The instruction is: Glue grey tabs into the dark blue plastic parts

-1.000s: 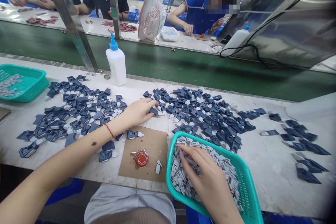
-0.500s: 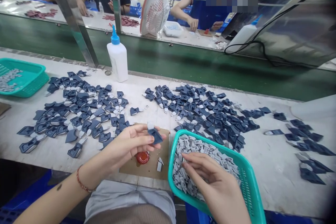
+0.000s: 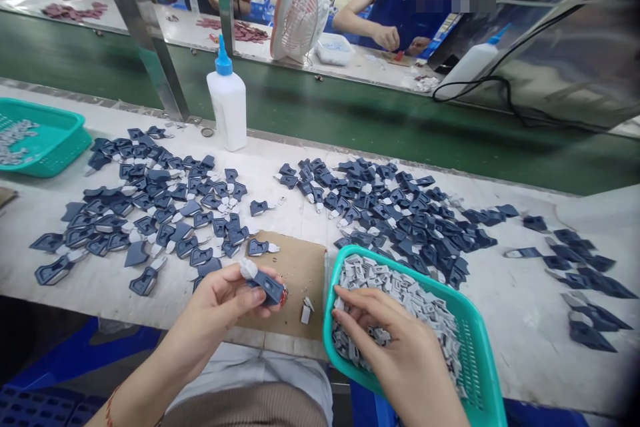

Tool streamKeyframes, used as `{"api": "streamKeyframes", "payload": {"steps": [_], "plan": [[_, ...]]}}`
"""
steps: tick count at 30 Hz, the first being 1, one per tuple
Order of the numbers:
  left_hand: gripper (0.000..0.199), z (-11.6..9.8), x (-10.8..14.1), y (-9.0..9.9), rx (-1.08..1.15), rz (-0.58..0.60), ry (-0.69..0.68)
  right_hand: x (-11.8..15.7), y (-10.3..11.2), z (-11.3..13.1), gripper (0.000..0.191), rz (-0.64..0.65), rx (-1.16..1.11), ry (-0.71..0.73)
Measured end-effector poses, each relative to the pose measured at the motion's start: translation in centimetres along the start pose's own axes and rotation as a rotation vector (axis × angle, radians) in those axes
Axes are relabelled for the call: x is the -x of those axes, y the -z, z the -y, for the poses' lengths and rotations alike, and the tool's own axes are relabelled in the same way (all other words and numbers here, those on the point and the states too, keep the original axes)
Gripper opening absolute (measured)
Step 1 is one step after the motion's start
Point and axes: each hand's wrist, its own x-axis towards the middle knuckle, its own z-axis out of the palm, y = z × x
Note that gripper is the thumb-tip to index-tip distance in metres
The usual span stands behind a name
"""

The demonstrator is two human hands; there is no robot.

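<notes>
My left hand [image 3: 225, 297] is closed on a dark blue plastic part [image 3: 267, 285] with a pale tip, held above the brown cardboard [image 3: 315, 263]. Behind that part, a red round object [image 3: 285, 295] is mostly hidden. Over the near left side of a green basket [image 3: 480, 320], my right hand [image 3: 395, 333] has thumb and forefinger pinched close together; whether a small piece is between them I cannot make out. Small grey plastic pieces [image 3: 425, 310] fill this basket. Another blue part [image 3: 259, 247] rests on the cardboard's far edge, and a few loose grey pieces [image 3: 306, 311] lie nearer me.
Heaps of blue parts spread to the left [image 3: 165, 197] and right [image 3: 400, 213]. A white bottle with blue nozzle [image 3: 227, 107] stands at the table's back. Another green basket [image 3: 55, 147] sits far left. Beyond the green divider [image 3: 300, 97], several people work near a fan [image 3: 301, 10].
My left hand has moved left and slightly down with the blue part, which is now turned differently. The blue part on the cardboard's far edge has come into view. My right hand has shifted slightly left.
</notes>
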Motion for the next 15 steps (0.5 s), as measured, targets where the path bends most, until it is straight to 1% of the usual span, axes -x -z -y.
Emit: {"api": "streamKeyframes", "payload": {"steps": [3,7,9,15], "plan": [[0.022,0.4,0.1,0.6,0.006,0.020,0.002,0.3,-0.6,0.0,0.022,-0.077,0.033,0.033],[0.020,0.8,0.1,1.1,0.003,0.048,0.018,0.9,-1.0,0.0,0.019,-0.116,0.022,0.083],[0.021,0.8,0.1,1.1,0.000,0.052,0.018,1.0,-1.1,0.0,0.013,-0.125,0.038,0.120],[0.019,0.6,0.6,0.9,0.002,-0.040,-0.010,1.1,-1.4,-0.4,0.007,-0.157,0.118,0.235]]}}
